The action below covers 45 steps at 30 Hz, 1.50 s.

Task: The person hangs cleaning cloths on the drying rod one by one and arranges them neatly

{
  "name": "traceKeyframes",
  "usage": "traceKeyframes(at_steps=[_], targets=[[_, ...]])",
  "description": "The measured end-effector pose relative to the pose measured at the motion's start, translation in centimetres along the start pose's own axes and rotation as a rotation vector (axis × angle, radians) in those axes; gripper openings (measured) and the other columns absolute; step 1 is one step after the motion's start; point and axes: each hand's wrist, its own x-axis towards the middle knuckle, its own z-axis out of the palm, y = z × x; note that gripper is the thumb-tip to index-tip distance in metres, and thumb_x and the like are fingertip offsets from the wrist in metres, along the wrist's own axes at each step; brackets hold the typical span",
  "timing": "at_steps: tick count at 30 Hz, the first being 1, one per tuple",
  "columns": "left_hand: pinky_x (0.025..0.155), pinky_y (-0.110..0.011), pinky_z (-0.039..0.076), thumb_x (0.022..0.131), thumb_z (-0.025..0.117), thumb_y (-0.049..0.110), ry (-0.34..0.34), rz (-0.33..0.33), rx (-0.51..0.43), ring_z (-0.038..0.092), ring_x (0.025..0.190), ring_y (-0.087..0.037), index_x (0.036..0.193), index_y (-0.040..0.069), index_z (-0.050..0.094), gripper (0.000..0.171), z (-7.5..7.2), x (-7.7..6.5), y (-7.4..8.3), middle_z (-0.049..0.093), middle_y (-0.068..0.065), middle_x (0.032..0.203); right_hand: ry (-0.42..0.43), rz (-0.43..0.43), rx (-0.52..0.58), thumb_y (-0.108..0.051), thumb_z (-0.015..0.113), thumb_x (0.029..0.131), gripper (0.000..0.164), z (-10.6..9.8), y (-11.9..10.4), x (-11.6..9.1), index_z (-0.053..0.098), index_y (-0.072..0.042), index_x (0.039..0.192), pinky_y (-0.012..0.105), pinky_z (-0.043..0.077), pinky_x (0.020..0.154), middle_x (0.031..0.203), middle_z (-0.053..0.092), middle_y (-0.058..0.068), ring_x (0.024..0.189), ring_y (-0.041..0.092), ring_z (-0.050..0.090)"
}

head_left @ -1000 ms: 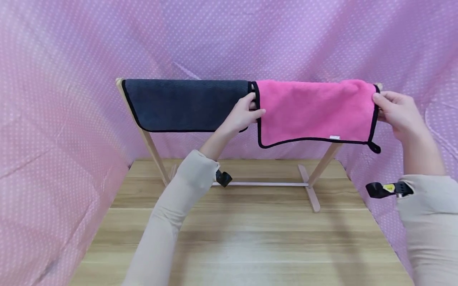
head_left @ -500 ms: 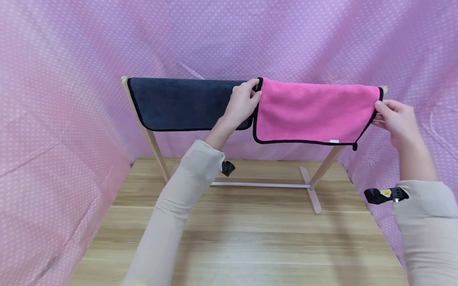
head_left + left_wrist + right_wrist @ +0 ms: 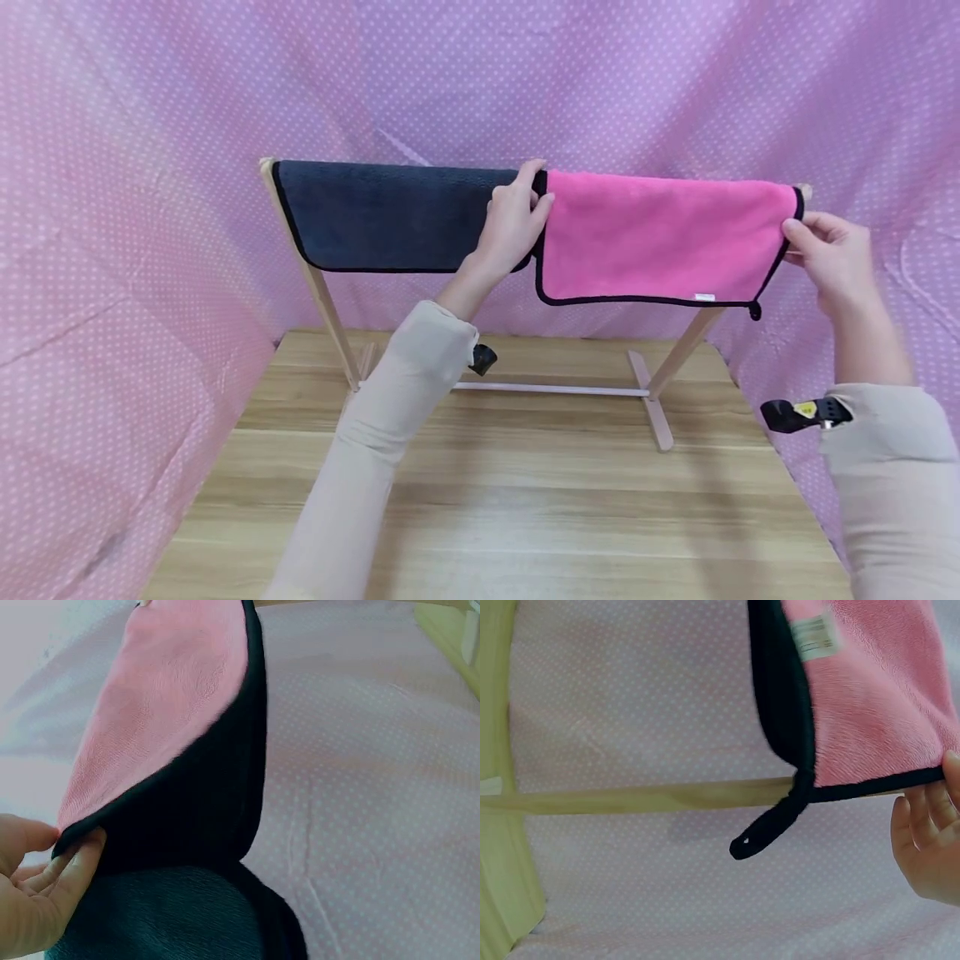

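A pink towel (image 3: 660, 237) with black trim hangs over the right half of a wooden rack's top bar. My left hand (image 3: 510, 221) pinches its left edge near the top; in the left wrist view the thumb and fingers (image 3: 79, 870) meet over the black trim. At the opposite side, my right hand (image 3: 838, 254) pinches the right edge, thumb in front and fingers behind. The lower right corner, with its black hanging loop (image 3: 761, 829), dangles free. A dark grey towel (image 3: 397, 217) hangs on the left half of the bar, its right end partly behind my left hand.
The rack's right wooden leg (image 3: 682, 354) and foot stand on the wood-grain table (image 3: 525, 508). A white lower rod (image 3: 555, 388) joins the two sides. Pink dotted cloth (image 3: 637, 75) surrounds the table at the back and sides.
My left hand has moved up along the pink towel's left edge toward the bar. The towel's top now lies straighter, and its lower right corner has swung inward to the left.
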Motion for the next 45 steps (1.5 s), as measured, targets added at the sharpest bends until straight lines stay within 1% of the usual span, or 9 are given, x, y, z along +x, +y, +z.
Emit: traceKeyframes(at_steps=[7, 15, 21, 23, 27, 33, 38, 42, 45], targets=[[0.057, -0.023, 0.043, 0.092, 0.051, 0.013, 0.009, 0.020, 0.041, 0.051, 0.060, -0.011, 0.130, 0.011, 0.049, 0.038, 0.4, 0.0, -0.1, 0.061, -0.003, 0.073, -0.070, -0.001, 0.041, 0.003, 0.058, 0.085, 0.019, -0.4, 0.9, -0.3, 0.071, -0.010, 0.079, 0.013, 0.050, 0.056, 0.065, 0.067, -0.003, 0.057, 0.005, 0.063], [0.052, -0.022, 0.039, 0.089, 0.057, 0.010, 0.011, 0.082, -0.031, 0.046, 0.055, -0.013, 0.132, 0.012, 0.047, 0.045, 0.8, -0.3, -0.3, 0.059, -0.005, 0.071, 0.057, -0.019, 0.039, 0.000, 0.061, 0.083, 0.015, -0.1, 0.2, 0.2, 0.070, -0.010, 0.075, 0.013, 0.049, 0.053, 0.062, 0.066, -0.004, 0.052, 0.005, 0.062], [0.058, -0.028, 0.046, 0.091, 0.055, 0.010, 0.084, 0.089, 0.068, 0.054, 0.062, -0.017, 0.128, 0.014, 0.053, 0.037, 0.7, 0.0, -0.1, 0.068, -0.011, 0.089, 0.066, -0.018, 0.041, -0.001, 0.064, 0.082, 0.014, 0.0, 0.1, 0.1, 0.071, -0.010, 0.074, 0.013, 0.049, 0.053, 0.061, 0.066, -0.003, 0.051, 0.005, 0.061], [0.054, -0.026, 0.044, 0.092, 0.053, 0.011, 0.100, 0.101, 0.074, 0.051, 0.057, -0.016, 0.130, 0.013, 0.051, 0.038, 0.7, 0.1, 0.0, 0.066, -0.012, 0.083, 0.069, -0.024, 0.039, -0.001, 0.064, 0.082, 0.014, 0.0, 0.3, 0.0, 0.071, -0.010, 0.073, 0.012, 0.049, 0.053, 0.061, 0.066, -0.003, 0.051, 0.004, 0.061], [0.047, -0.021, 0.031, 0.093, 0.051, 0.010, 0.118, 0.133, 0.008, 0.035, 0.049, -0.013, 0.134, 0.012, 0.045, 0.042, 1.1, -0.2, -0.4, 0.050, -0.007, 0.061, 0.059, -0.036, 0.057, 0.000, 0.064, 0.082, 0.013, -0.1, 0.7, -0.1, 0.071, -0.009, 0.074, 0.013, 0.050, 0.053, 0.061, 0.067, -0.003, 0.052, 0.005, 0.061], [0.058, -0.020, 0.042, 0.089, 0.055, 0.005, 0.142, 0.220, -0.097, 0.049, 0.059, -0.013, 0.137, 0.008, 0.040, 0.051, 2.6, -1.6, -2.4, 0.062, -0.010, 0.081, -0.002, -0.057, 0.109, 0.006, 0.059, 0.083, 0.018, 0.0, 1.7, -0.5, 0.070, -0.008, 0.080, 0.014, 0.051, 0.055, 0.066, 0.068, -0.001, 0.055, 0.006, 0.063], [0.065, -0.017, 0.048, 0.087, 0.055, 0.001, 0.163, 0.264, -0.174, 0.061, 0.071, -0.016, 0.139, 0.006, 0.036, 0.056, 4.1, -3.3, -4.2, 0.061, -0.013, 0.085, -0.047, -0.071, 0.123, 0.010, 0.055, 0.084, 0.023, 0.2, 2.8, -1.4, 0.069, -0.008, 0.086, 0.013, 0.050, 0.060, 0.072, 0.069, -0.002, 0.062, 0.004, 0.064], [0.066, -0.017, 0.050, 0.086, 0.057, -0.001, 0.179, 0.268, -0.205, 0.063, 0.070, -0.018, 0.137, 0.005, 0.039, 0.055, 5.0, -4.8, -5.3, 0.062, -0.014, 0.084, -0.050, -0.092, 0.068, 0.010, 0.052, 0.085, 0.025, 0.1, 4.2, -2.6, 0.068, -0.010, 0.085, 0.011, 0.049, 0.061, 0.072, 0.068, -0.004, 0.064, 0.002, 0.062], [0.065, -0.018, 0.051, 0.084, 0.058, -0.003, 0.171, 0.257, -0.207, 0.064, 0.069, -0.019, 0.135, 0.004, 0.042, 0.054, 5.7, -6.0, -6.1, 0.063, -0.014, 0.083, -0.037, -0.098, -0.040, 0.007, 0.051, 0.087, 0.028, -0.2, 5.3, -3.7, 0.068, -0.015, 0.083, 0.008, 0.047, 0.061, 0.071, 0.067, -0.009, 0.062, -0.001, 0.060]])
